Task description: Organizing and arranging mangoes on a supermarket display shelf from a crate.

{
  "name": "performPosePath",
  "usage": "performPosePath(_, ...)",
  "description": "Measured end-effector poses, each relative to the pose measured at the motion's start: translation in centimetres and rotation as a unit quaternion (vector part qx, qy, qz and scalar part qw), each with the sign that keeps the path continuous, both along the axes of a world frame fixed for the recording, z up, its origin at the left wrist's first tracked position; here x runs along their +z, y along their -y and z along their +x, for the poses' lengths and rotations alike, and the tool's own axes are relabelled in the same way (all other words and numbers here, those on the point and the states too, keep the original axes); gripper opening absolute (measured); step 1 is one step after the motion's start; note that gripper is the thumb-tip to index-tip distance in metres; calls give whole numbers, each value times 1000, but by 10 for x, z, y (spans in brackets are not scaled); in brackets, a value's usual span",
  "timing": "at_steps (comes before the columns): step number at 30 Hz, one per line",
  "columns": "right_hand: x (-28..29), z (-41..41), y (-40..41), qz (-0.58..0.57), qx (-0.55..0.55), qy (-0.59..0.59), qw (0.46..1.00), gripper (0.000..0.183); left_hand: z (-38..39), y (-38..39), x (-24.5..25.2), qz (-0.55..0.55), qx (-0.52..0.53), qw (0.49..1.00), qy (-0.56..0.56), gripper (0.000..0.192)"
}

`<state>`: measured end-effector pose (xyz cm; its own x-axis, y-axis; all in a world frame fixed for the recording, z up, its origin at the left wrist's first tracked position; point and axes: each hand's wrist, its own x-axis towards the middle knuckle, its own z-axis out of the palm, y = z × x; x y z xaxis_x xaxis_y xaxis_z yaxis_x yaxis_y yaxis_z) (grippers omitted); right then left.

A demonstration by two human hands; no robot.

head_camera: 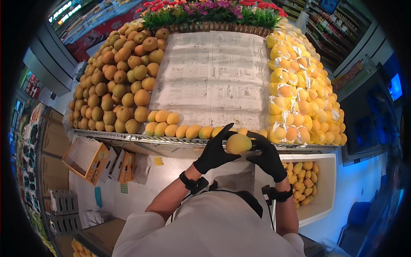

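A yellow mango (239, 144) is held up between my two black-gloved hands, in front of the display's front edge. My left hand (214, 152) cups its left side, thumb below and index finger raised. On the other side, my right hand (268, 156) has its fingertips against the fruit. Just beyond them a row of mangoes (181, 131) runs along the front edge, with several more stacked at its left end; my hands hide part of the row. Behind that row lies a slope covered with printed newspaper sheets (210, 77).
Brown round pears (118, 91) are piled left of the paper, net-wrapped yellow fruit (298, 106) right. Flowers (212, 13) line the back behind a small fence. A white foam box (326, 205) of mangoes stands low right; an orange carton (86, 157) sits low left.
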<state>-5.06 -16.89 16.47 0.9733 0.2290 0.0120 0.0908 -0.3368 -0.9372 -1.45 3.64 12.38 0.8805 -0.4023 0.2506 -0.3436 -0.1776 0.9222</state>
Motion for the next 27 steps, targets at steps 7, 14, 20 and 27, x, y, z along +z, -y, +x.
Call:
performPosePath(7, -25, 16, -8, -67, 23, -44, 996, 45, -2, -16, -30, -70, -101, 979, -165, 72)
performPosePath(14, -42, 24, -21, 96, 97, -170, 976, 39, -7, -51, -36, -73, -120, 965, -221, 68)
performPosePath(20, -44, 28, -60, 136, 168, -160, 963, 45, -3, -87, -44, -89, -134, 963, -215, 76)
performPosePath(27, -48, 34, -104, 136, 183, -157, 961, 48, 3, -129, -75, -10, -106, 980, -167, 82)
